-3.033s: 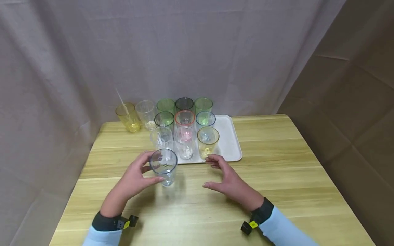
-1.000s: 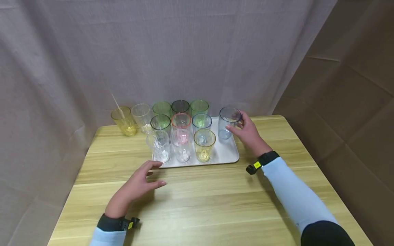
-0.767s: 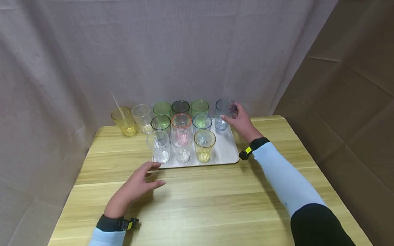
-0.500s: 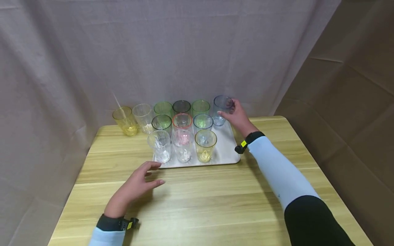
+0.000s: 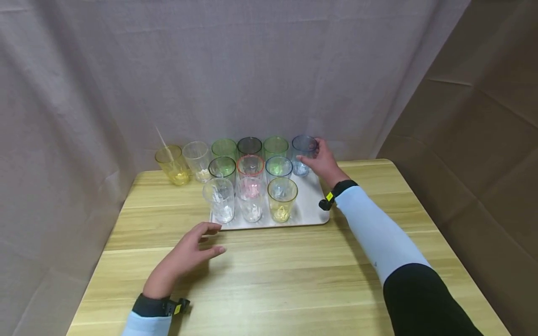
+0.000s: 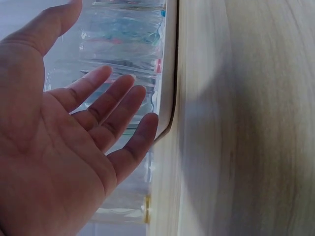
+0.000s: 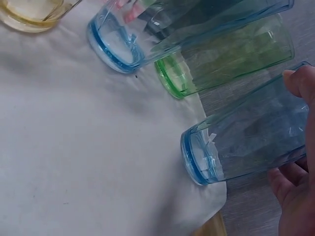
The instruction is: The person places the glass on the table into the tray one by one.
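My right hand (image 5: 321, 161) grips a bluish drinking glass (image 5: 301, 158), upright at the tray's back right corner. In the right wrist view, that blue glass (image 7: 241, 137) has its base at the corner; whether it touches the tray is unclear. Thumb and fingers lie on opposite sides of it. The white tray (image 5: 311, 203) bears rows of glasses, among them a green glass (image 5: 276, 145), a blue-rimmed glass (image 5: 279, 164) and a yellow glass (image 5: 282, 200). My left hand (image 5: 189, 249) holds nothing, fingers spread, just before a clear glass (image 5: 218, 198) at the tray's front left.
Left of the tray, a yellow glass (image 5: 173, 165) with a thin stick in it and a clear glass (image 5: 197, 161) stand on the wooden table (image 5: 269, 280). A grey curtain (image 5: 252, 70) hangs close behind the glasses.
The bluish glass has passed from my left hand to my right, then moved from the table front to the tray's back right. It has lowered slightly. The left hand has let go and stays near the tray.
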A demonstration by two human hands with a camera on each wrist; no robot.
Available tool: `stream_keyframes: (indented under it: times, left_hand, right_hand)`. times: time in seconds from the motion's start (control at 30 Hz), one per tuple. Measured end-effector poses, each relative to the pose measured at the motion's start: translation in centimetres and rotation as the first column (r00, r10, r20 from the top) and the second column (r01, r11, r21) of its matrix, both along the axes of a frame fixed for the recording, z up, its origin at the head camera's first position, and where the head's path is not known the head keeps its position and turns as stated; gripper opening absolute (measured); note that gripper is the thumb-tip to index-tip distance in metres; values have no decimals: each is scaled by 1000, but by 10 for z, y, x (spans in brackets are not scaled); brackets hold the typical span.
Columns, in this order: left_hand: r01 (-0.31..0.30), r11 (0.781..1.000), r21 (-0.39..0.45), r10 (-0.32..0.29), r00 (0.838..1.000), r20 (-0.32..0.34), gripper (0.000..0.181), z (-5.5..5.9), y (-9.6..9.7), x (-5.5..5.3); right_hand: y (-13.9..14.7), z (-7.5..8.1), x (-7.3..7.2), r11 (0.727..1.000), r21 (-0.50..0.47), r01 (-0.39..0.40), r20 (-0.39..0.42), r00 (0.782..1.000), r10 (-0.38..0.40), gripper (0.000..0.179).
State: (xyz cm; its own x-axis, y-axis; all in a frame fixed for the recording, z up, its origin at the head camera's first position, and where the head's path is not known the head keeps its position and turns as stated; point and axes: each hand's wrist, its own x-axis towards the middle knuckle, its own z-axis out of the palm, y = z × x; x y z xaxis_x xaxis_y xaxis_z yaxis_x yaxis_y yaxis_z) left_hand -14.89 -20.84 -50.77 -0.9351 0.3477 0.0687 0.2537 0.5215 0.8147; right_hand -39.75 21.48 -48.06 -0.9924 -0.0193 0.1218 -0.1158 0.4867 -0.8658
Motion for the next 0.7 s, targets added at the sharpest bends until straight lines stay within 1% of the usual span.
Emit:
stream_keyframes:
  times: [0.1, 0.27, 0.5, 0.6, 0.7]
  left_hand:
    - [-8, 1000, -1, 8, 1000, 6, 63, -1, 0, 1]
    - [-18, 1000, -5, 18, 1000, 17, 59, -1, -1, 1]
    - [-29, 999, -17, 30, 998, 48, 60, -1, -1, 1]
    - [-30, 999, -22, 31, 998, 53, 60, -2, -2, 1]
    - [-30, 999, -19, 31, 998, 55, 60, -3, -3, 0]
  right_hand:
    - [0, -3, 0, 1000, 14, 3, 4, 1000, -3, 94]
    - [1, -5, -1, 1000, 0, -2, -4, 1000, 2, 95]
    - [0, -5, -1, 1000, 9, 2, 12, 1000, -2, 99]
    - [1, -4, 2, 1000, 18, -7, 22, 1000, 7, 102]
    - [4, -2, 9, 999, 41, -11, 40, 999, 10, 106]
